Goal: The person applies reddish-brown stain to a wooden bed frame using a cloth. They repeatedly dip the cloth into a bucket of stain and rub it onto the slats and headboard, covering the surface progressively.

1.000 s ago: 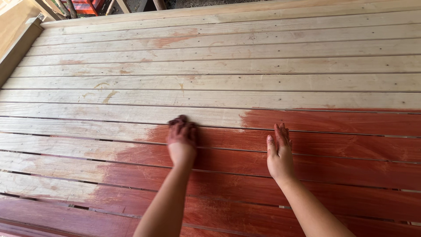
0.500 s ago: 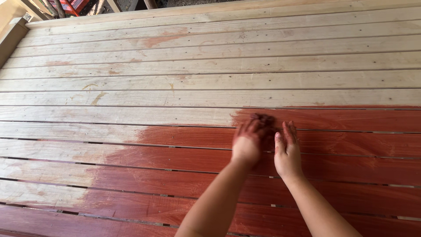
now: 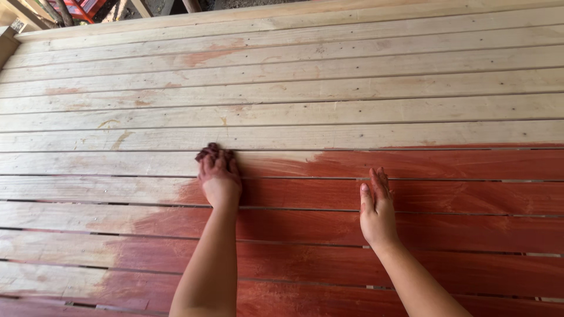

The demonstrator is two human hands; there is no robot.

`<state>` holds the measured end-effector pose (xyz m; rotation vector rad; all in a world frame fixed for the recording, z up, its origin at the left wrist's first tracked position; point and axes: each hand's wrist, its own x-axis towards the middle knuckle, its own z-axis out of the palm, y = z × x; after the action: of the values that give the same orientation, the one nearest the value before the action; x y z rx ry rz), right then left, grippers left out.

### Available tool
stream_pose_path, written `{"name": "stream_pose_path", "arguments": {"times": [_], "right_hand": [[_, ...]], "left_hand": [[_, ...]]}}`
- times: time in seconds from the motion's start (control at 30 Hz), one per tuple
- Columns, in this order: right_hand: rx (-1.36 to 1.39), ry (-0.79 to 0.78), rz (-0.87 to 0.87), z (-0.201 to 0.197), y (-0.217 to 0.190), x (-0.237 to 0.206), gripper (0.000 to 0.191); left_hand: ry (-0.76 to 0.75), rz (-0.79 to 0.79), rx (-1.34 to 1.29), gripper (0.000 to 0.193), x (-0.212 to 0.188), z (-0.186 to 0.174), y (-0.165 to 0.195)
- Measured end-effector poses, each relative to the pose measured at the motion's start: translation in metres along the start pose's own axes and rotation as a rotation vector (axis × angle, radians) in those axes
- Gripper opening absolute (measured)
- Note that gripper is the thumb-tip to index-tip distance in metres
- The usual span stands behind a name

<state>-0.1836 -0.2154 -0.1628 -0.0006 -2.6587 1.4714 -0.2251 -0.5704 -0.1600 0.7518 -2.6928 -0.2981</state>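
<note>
1. Pressing down on the planks, the left hand (image 3: 218,176) has its fingers curled together over a dark stained rag (image 3: 208,152); only a scrap of it pokes out past the fingertips, so the grip is clamped on that rag.
2. That rag sits right at the ragged edge of the red stain (image 3: 376,235), where the colour gives way to bare wood.
3. The right hand (image 3: 376,214) lies flat on the stained planks, well inside the red stain, fingers straight and close together, holding nothing.
4. The wooden deck (image 3: 305,94) is pale and unstained on the far side of the red stain and off to its left; the stained part spreads to the right and toward the person.
5. My worry: the flat palm rests on colour that looks wet, so it could lift the stain or leave a print in it.
6. A forearm trailing across the red stain could smear it too, and the rag hand's skin is already tinted.
7. Dark gaps between planks run through the red stain; a rag dragged across them may skip the edges or catch.
8. Faint reddish smudges (image 3: 205,56) mark bare planks far beyond the red stain.
9. Beyond the deck's far edge, up at the left corner, some timber pieces and a red object (image 3: 88,7) lie; nothing blocks the hands.
</note>
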Motion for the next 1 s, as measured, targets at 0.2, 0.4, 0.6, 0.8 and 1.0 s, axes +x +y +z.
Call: {"name": "stream_pose_path", "arguments": {"times": [0.2, 0.4, 0.6, 0.8, 1.0], "right_hand": [[-0.03, 0.052, 0.001, -0.016, 0.005, 0.0, 0.061], [0.06, 0.141, -0.027, -0.03, 0.007, -0.004, 0.055], [0.047, 0.198, 0.003, -0.028, 0.004, -0.016, 0.055], [-0.011, 0.239, -0.024, -0.016, -0.002, -0.03, 0.059], [-0.032, 0.311, 0.005, -0.006, -0.003, -0.045, 0.059]], "left_hand": [[-0.218, 0.274, -0.169, 0.04, -0.055, 0.027, 0.1], [-0.273, 0.629, -0.315, 0.044, -0.114, 0.041, 0.231], [-0.34, 0.701, -0.349, 0.04, -0.104, 0.029, 0.236], [-0.329, 0.531, -0.246, 0.036, -0.048, 0.007, 0.112], [-0.008, 0.326, -0.215, 0.041, 0.007, -0.001, -0.015]]}}
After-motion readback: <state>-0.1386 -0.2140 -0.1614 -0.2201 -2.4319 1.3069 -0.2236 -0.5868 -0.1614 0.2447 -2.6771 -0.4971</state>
